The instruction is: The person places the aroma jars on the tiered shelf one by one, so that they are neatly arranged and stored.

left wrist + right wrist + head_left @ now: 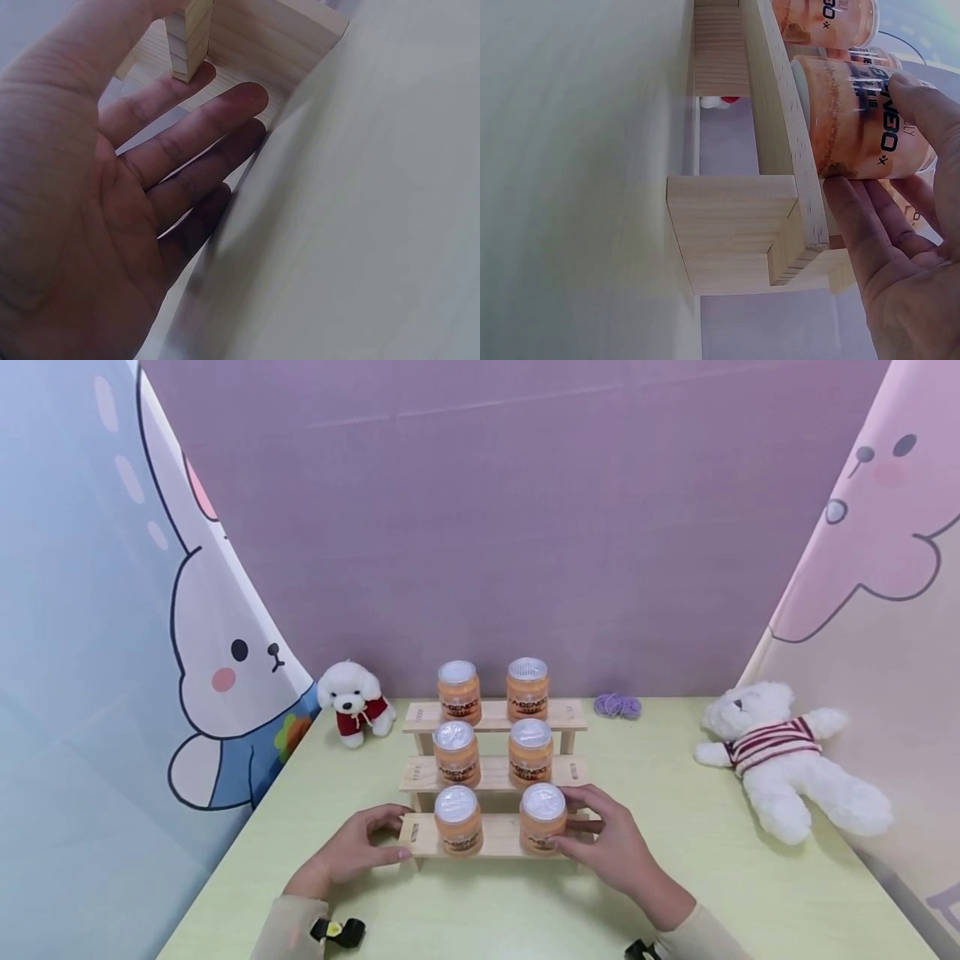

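Observation:
A three-step wooden display stand (pixel 498 837) carries clear jars with orange contents and silvery lids, two on each step. My left hand (pixel 360 850) holds the left end of the lowest step, thumb at its front edge and index finger behind. In the left wrist view the other fingers of that hand (pixel 150 195) spread beside the wooden end (pixel 189 41). On the lowest step's right side, my right hand (pixel 611 842) grips a jar (pixel 543 818) between thumb and fingers. The right wrist view shows this jar (pixel 847 116) upright at the board.
The left front jar (pixel 458 822) stands on the same step. A white plush dog (pixel 352 702) in red sits at the back left. Purple yarn (pixel 618 706) lies behind the stand's right side. A white plush bear (pixel 787 760) lies at the right of the table.

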`<state>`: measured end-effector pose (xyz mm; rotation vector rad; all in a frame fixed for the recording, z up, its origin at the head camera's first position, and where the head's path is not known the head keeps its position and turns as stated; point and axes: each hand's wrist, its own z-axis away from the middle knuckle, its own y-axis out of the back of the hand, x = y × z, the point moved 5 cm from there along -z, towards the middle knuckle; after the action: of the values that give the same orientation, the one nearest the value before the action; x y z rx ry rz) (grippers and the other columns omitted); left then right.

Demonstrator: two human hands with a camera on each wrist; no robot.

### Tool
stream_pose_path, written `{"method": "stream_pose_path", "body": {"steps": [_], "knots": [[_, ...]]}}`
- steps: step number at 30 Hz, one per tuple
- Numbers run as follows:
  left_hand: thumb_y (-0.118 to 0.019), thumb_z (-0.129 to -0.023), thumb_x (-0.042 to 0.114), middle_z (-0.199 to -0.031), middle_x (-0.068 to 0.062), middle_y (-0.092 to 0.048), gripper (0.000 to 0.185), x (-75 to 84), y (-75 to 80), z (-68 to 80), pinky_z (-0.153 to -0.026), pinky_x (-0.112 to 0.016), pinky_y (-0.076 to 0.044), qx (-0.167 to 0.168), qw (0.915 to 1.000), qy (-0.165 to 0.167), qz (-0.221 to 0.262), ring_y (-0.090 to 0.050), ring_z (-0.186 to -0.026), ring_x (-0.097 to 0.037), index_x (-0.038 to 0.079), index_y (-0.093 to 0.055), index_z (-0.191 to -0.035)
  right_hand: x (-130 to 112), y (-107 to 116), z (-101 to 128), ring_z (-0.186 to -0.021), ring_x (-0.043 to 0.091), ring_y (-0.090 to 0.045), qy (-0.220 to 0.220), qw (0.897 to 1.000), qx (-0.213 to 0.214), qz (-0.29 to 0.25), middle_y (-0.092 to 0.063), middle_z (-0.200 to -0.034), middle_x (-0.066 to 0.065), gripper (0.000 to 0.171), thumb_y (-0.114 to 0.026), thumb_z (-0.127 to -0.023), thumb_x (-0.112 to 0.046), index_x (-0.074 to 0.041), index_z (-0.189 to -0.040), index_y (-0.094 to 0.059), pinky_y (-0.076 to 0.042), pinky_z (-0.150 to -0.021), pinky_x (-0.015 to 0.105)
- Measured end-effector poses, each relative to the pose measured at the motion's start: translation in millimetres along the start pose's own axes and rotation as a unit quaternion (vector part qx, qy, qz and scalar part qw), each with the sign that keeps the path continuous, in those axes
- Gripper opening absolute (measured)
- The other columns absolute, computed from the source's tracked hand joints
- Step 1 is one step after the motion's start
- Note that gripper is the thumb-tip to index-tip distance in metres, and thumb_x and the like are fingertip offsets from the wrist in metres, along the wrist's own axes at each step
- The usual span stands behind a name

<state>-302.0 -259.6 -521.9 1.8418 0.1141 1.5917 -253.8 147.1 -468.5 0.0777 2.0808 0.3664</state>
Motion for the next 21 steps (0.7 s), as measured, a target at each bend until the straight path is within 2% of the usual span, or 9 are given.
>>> {"method": "stream_pose_path", "body": {"steps": [14, 21], "knots": [[-0.085, -0.09, 0.033, -0.117, 0.002, -0.072, 0.059, 1.6, 1.2, 1.0, -0.106, -0.05, -0.044, 0.002, 1.0, -0.001, -0.003, -0.065, -0.112, -0.022, 0.011, -0.061, -0.14, -0.5, 1.0, 0.0, -0.108, 0.028, -0.066, -0.002, 1.0, -0.001, 0.01, -0.068, -0.12, -0.002, 0.063, -0.095, -0.077, -0.017, -0.021, -0.134, -0.069, -0.061, -0.081, 0.039], [-0.085, -0.09, 0.031, -0.116, 0.001, -0.072, 0.059, 0.4, 1.3, 0.7, -0.106, -0.048, -0.044, 0.002, 1.0, 0.002, -0.002, -0.065, -0.112, -0.021, 0.011, -0.061, -0.14, 0.0, 1.1, 0.5, -0.108, 0.027, -0.066, -0.003, 1.0, -0.002, 0.01, -0.068, -0.12, -0.002, 0.064, -0.096, -0.077, -0.017, -0.021, -0.134, -0.068, -0.061, -0.081, 0.037]]}}
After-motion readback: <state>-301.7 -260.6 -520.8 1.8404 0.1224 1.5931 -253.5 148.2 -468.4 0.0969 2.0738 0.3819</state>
